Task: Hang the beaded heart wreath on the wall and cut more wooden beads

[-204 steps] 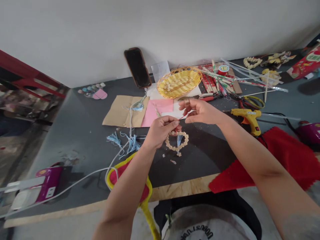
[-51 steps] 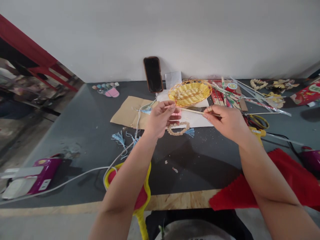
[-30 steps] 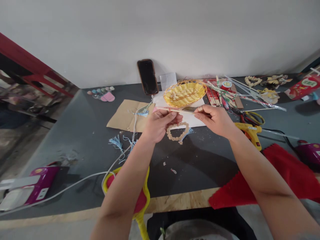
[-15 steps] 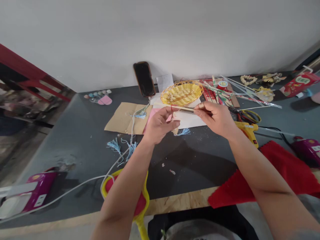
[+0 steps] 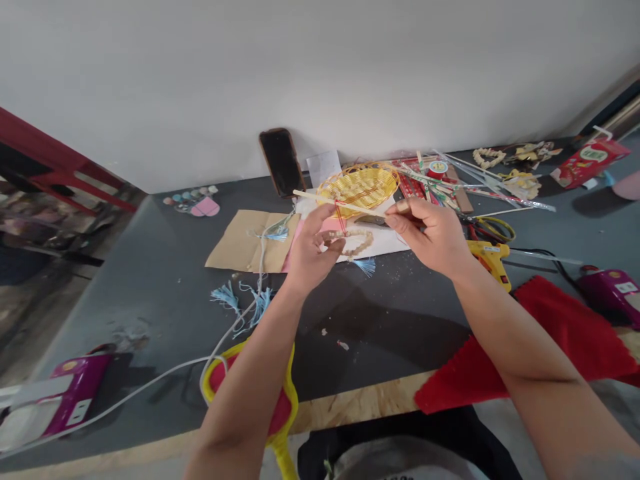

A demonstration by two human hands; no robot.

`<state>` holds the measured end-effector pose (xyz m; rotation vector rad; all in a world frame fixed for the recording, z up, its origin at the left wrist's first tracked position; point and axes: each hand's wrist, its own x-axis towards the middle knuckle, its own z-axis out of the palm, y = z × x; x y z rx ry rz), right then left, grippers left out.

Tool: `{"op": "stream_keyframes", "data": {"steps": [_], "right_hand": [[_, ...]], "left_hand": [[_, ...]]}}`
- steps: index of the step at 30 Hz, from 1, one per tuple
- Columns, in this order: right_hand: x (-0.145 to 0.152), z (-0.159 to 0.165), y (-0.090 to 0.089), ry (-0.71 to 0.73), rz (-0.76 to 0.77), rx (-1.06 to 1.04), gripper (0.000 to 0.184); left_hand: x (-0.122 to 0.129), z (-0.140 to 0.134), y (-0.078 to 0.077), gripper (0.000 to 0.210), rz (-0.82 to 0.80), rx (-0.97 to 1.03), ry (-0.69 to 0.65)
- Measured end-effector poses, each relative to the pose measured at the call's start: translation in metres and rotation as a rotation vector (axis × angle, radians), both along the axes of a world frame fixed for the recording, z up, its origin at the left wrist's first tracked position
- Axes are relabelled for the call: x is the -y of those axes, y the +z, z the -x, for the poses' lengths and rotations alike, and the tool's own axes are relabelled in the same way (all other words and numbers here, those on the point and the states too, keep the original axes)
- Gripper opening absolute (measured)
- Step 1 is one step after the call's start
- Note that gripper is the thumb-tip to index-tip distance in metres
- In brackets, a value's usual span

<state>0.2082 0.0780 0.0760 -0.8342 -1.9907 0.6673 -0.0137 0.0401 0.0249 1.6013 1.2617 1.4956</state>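
My right hand (image 5: 425,233) pinches one end of a thin pale stick (image 5: 313,195), which slants up to the left. A red string (image 5: 342,220) is looped over the stick. Below it hangs a ring of small beige pieces (image 5: 369,244). My left hand (image 5: 317,250) has its thumb and fingers closed on the ring's left side. Under the stick, close to my right fingertips, shows a dark narrow thing (image 5: 370,219); I cannot tell if it is held. A blue tassel (image 5: 367,267) appears just below the ring.
Behind my hands are a yellow woven basket (image 5: 387,183), a phone (image 5: 283,163) leaning on the wall and brown paper (image 5: 235,243). To the right lie scissors (image 5: 493,228), a yellow glue gun (image 5: 493,263) and red cloth (image 5: 565,327). A white cable (image 5: 150,392) crosses the left side.
The stick now slants more, its left end raised. The beige ring has opened into view between my hands, and the red string is spread below the stick. The camera view has shifted slightly.
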Motion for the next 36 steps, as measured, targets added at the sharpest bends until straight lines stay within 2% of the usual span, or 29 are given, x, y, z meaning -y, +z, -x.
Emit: {"op": "stream_keyframes", "data": {"steps": [7, 10, 15, 19, 23, 28, 31, 36], "right_hand": [[0.0, 0.001, 0.007, 0.005, 0.079, -0.059, 0.032], [-0.007, 0.001, 0.011, 0.025, 0.086, -0.086, 0.032], [-0.022, 0.006, 0.019, 0.152, 0.196, -0.115, 0.032], [-0.034, 0.017, 0.02, 0.278, 0.234, -0.165, 0.034], [-0.042, 0.026, 0.015, 0.26, 0.236, -0.183, 0.035], [-0.039, 0.024, 0.015, 0.18, 0.258, -0.132, 0.037], [-0.033, 0.023, 0.018, 0.167, 0.283, -0.126, 0.04], [-0.027, 0.03, 0.019, 0.186, 0.305, -0.156, 0.04]], "left_hand": [[0.003, -0.006, 0.002, 0.041, 0.392, 0.37, -0.25], [0.005, -0.009, 0.003, 0.032, 0.409, 0.533, -0.289], [0.009, -0.01, 0.015, 0.023, 0.412, 0.624, -0.299], [0.011, -0.007, 0.03, 0.023, 0.396, 0.63, -0.3], [0.009, -0.004, 0.041, 0.029, 0.373, 0.546, -0.239], [0.005, -0.001, 0.04, 0.031, 0.294, 0.39, -0.197], [0.005, -0.002, 0.038, 0.032, 0.304, 0.306, -0.162], [0.007, -0.006, 0.038, 0.034, 0.341, 0.283, -0.194]]}}
